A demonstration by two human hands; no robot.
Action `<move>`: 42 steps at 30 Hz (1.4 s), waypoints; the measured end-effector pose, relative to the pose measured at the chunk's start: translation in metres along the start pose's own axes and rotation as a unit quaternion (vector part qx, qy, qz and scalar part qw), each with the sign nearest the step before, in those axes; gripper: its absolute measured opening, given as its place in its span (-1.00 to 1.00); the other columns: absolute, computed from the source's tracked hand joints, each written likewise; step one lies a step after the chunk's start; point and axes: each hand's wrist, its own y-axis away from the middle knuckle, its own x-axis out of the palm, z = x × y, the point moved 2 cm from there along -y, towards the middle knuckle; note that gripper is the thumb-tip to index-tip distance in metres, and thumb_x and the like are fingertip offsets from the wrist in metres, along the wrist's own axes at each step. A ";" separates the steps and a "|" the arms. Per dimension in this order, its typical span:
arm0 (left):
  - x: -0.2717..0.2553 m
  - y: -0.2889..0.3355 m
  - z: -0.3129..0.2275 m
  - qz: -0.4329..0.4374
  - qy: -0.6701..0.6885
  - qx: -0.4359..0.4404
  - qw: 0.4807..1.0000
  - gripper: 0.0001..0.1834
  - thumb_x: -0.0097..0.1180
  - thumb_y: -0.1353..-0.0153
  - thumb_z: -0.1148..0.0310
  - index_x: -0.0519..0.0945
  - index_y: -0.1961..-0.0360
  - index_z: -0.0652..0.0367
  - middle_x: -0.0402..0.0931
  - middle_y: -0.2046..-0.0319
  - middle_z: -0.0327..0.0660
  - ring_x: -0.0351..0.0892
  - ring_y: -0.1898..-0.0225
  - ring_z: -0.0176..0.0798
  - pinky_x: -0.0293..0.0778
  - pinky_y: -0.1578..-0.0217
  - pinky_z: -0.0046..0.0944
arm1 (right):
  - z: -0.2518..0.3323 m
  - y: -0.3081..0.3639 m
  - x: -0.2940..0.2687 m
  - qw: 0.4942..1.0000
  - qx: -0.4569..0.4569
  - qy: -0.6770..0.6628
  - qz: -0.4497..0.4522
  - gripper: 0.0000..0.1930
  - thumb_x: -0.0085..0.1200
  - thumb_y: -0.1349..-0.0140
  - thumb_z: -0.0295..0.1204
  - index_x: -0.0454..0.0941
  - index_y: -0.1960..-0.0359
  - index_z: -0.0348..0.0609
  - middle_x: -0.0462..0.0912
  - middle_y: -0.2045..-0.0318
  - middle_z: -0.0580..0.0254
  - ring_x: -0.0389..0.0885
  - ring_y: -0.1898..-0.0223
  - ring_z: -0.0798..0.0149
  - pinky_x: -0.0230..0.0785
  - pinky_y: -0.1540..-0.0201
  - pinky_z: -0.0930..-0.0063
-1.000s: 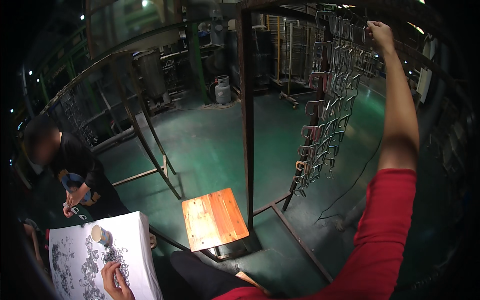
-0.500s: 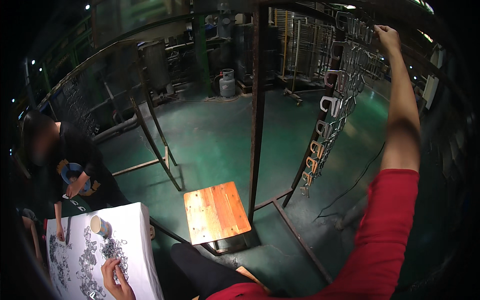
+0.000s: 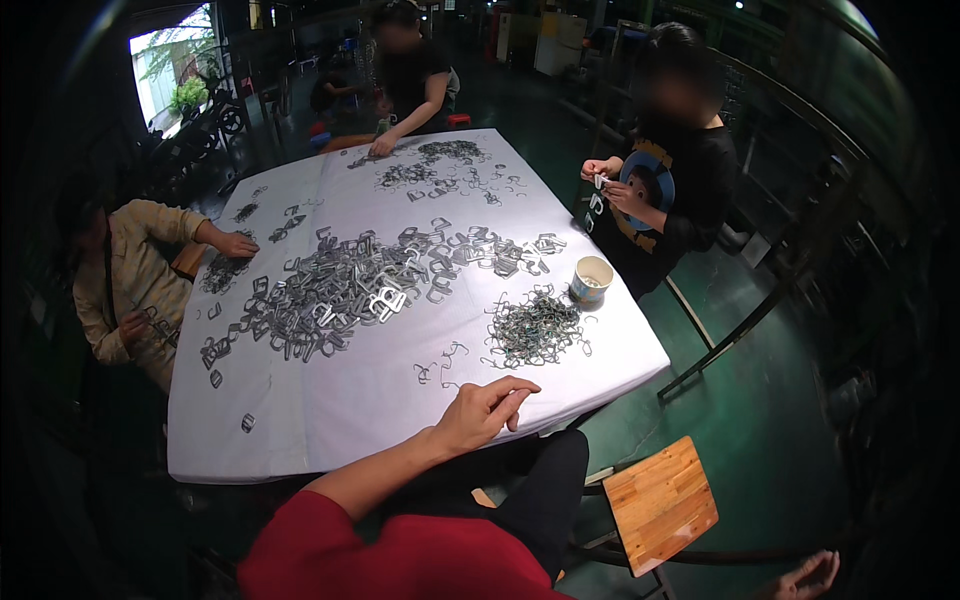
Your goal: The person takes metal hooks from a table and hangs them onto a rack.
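Note:
My left hand is over the near edge of the white-covered table, its fingers stretched loosely to the right and nothing visible in them. Just beyond it lie a few loose wire hooks and a tangled pile of thin wire hooks. My right hand is low at the far right, away from the table, with its fingers apart and no object showing. A large heap of grey D-shaped metal pieces covers the table's middle. Beside the hooks stands a paper cup.
A wooden stool stands to my right, below the table edge. A person in black handles small metal pieces at the right corner. Another person reaches in from the far side, and one in a light shirt from the left.
My view has swung left from the rack of hanging metal pieces to the table. My right hand has come down from the rack's top to low at the right. My left hand remains by the table.

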 end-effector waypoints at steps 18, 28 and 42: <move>-0.048 0.089 0.094 -0.187 -0.008 -0.180 0.966 -0.77 -0.13 -0.29 0.46 0.60 0.25 0.27 0.42 0.70 -0.26 0.38 0.65 -0.47 0.34 0.57 -0.44 | 0.290 0.290 0.355 0.658 -0.193 -0.074 0.724 -0.68 0.21 -0.02 -0.34 0.52 0.16 -0.11 0.47 0.17 0.15 0.47 0.09 0.05 0.36 0.07 0.26; -0.040 0.071 0.124 -0.239 -0.061 -0.177 0.953 -0.80 -0.09 -0.23 0.52 0.59 0.27 0.29 0.51 0.59 -0.17 0.49 0.54 -0.35 0.41 0.43 -0.37 | 0.256 0.293 0.347 0.657 -0.246 -0.163 0.693 -0.72 0.21 -0.03 -0.36 0.57 0.17 0.01 0.47 0.09 0.28 0.41 0.03 0.16 0.30 0.09 0.20; -0.041 0.004 0.160 -0.222 -0.264 -0.055 0.937 -0.74 0.00 -0.05 0.61 0.56 0.20 0.25 0.48 0.17 -0.09 0.40 0.11 -0.05 0.37 0.14 -0.20 | 0.316 0.313 0.324 0.652 -0.203 -0.348 0.642 -0.89 0.13 -0.06 -0.43 0.58 0.35 -0.08 0.51 0.32 0.30 0.44 0.18 0.21 0.21 0.17 0.29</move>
